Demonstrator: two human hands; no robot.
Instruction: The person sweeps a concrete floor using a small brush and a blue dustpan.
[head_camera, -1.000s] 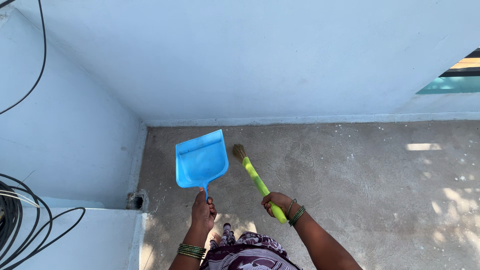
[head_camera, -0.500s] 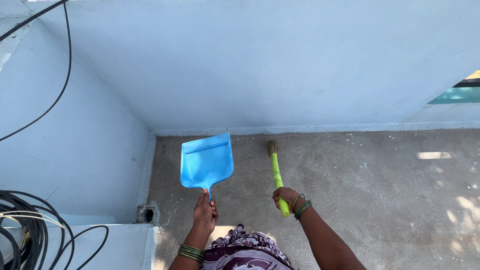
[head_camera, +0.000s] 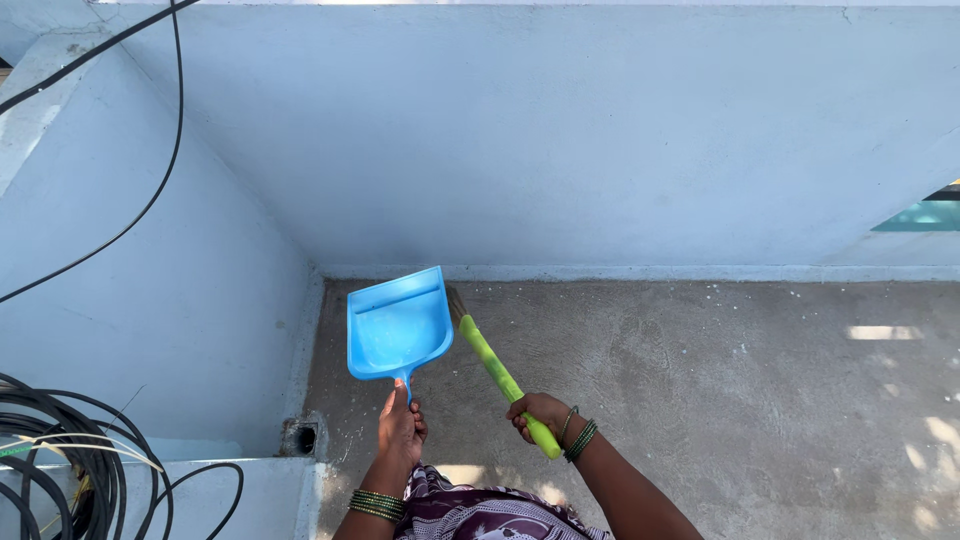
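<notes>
Pale blue walls (head_camera: 560, 130) meet in a corner here, and a rough grey concrete floor (head_camera: 720, 400) runs up to them, flecked with small white specks along the skirting and out to the right. A bundle of black cables (head_camera: 60, 460) lies coiled on the ledge at the left, and a small drain hole (head_camera: 303, 437) sits low in the corner.

The blue dustpan (head_camera: 398, 325) hangs above the floor near that corner, its wide lip pointing toward the far wall, its inside looking clean. The left hand (head_camera: 402, 425) is clenched round its short handle. Just beside its right edge, the broom (head_camera: 495, 365) slants up and left; the right hand (head_camera: 540, 412) is wrapped tight round the bright green grip near its lower end. The brown bristle tip sits at the pan's corner, partly hidden behind it.

To do this well, I'd judge the pan's lip wants to lie flat on the concrete, with no gap, and the bristles should draw the specks toward it in short, low strokes rather than flicks, since the grit is fine and would scatter.

Green bangles (head_camera: 380, 503) ring both wrists.
</notes>
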